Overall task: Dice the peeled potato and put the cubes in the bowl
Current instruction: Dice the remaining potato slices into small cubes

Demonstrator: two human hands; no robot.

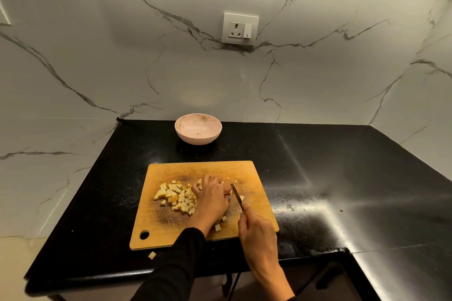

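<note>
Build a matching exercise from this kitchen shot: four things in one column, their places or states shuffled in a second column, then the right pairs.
Things
1. bowl
2. knife
3. pile of potato cubes
4. stray cube

Places or states
A. on the black counter, just in front of the board's near edge
B. heaped on the left part of the cutting board
C. behind the board, near the marble wall, holding no cubes
D. gripped by the right hand, blade on the board beside the left hand

Pairs: 1-C, 2-D, 3-B, 4-A
</note>
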